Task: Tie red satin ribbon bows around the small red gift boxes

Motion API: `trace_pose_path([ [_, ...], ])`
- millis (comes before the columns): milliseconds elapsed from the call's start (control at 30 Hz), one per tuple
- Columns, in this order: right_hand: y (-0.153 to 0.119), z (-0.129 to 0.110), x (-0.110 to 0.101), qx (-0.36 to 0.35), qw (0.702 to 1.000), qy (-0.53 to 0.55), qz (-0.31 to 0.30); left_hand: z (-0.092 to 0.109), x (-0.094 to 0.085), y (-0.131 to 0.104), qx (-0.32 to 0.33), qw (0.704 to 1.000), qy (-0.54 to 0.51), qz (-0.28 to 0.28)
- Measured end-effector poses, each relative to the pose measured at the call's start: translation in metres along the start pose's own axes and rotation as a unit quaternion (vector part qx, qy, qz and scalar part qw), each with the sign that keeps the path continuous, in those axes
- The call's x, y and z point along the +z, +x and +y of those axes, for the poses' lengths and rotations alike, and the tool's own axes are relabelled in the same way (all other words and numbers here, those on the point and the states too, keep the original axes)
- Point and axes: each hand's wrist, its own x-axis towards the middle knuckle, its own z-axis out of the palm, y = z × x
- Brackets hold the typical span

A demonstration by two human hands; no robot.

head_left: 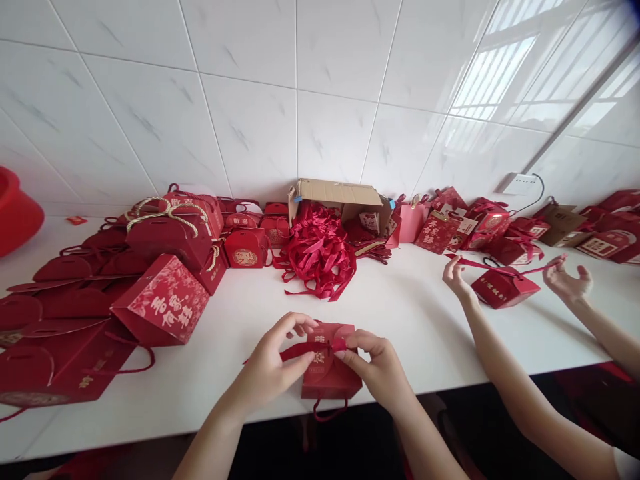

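Observation:
A small red gift box (331,381) with gold lettering lies in front of me near the table's front edge, its cord handle hanging over the edge. Across its top runs a red ribbon (296,350), gathered near the middle. My left hand (273,357) holds the box's left side, thumb and fingers either side of the ribbon, whose tail passes behind the hand. My right hand (383,370) is closed, pinching the ribbon at the gathered spot. Whether a knot is there, I cannot tell.
Red gift boxes (163,300) are piled at left. A heap of red ribbons (323,250) spills from an open cardboard box (340,192) by the tiled wall. At right, another person's hands (567,280) stretch a ribbon over a red box (505,288). A power strip (520,183) sits behind.

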Motion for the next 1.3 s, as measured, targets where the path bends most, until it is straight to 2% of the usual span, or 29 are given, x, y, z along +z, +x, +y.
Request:
trace_pose_path([
  [67,0.0,0.003,-0.001,-0.018,1.0,0.015,-0.001,-0.014,-0.001,-0.001,-0.038,0.999,-0.005,0.035],
  [133,0.0,0.006,-0.001,-0.025,0.999,0.034,-0.017,-0.026,0.003,-0.001,-0.074,0.996,-0.028,0.039],
  [267,-0.001,0.009,0.001,0.004,0.998,0.048,-0.039,-0.039,0.012,0.001,-0.155,0.979,-0.118,-0.053],
  [333,-0.003,0.008,0.001,0.014,0.998,0.046,-0.039,-0.039,0.013,0.002,-0.176,0.971,-0.144,-0.074],
  [533,-0.007,0.005,0.001,0.0,0.999,0.038,-0.038,-0.028,0.002,-0.003,-0.175,0.968,-0.165,-0.067],
  [733,-0.005,0.01,0.013,-0.012,0.996,-0.043,0.08,-0.006,-0.006,-0.014,-0.16,0.969,-0.153,-0.111],
  [800,-0.003,0.01,0.016,-0.033,0.992,-0.075,0.094,0.005,-0.008,-0.012,-0.14,0.971,-0.145,-0.131],
  [900,-0.003,0.008,0.017,-0.062,0.988,-0.119,0.076,0.02,-0.008,-0.003,-0.107,0.978,-0.136,-0.116],
  [1033,-0.006,0.004,0.013,-0.085,0.992,-0.096,0.022,0.033,-0.003,0.01,-0.079,0.987,-0.122,-0.075],
  [1133,-0.007,-0.001,0.01,-0.1,0.991,-0.092,-0.008,0.039,0.001,0.016,-0.062,0.985,-0.127,-0.096],
  [1200,-0.007,-0.004,0.011,-0.11,0.989,-0.1,-0.022,0.041,0.004,0.021,-0.041,0.98,-0.143,-0.129],
  [1300,-0.005,-0.004,0.013,-0.1,0.991,-0.09,-0.012,0.04,0.008,0.033,-0.025,0.972,-0.164,-0.164],
])
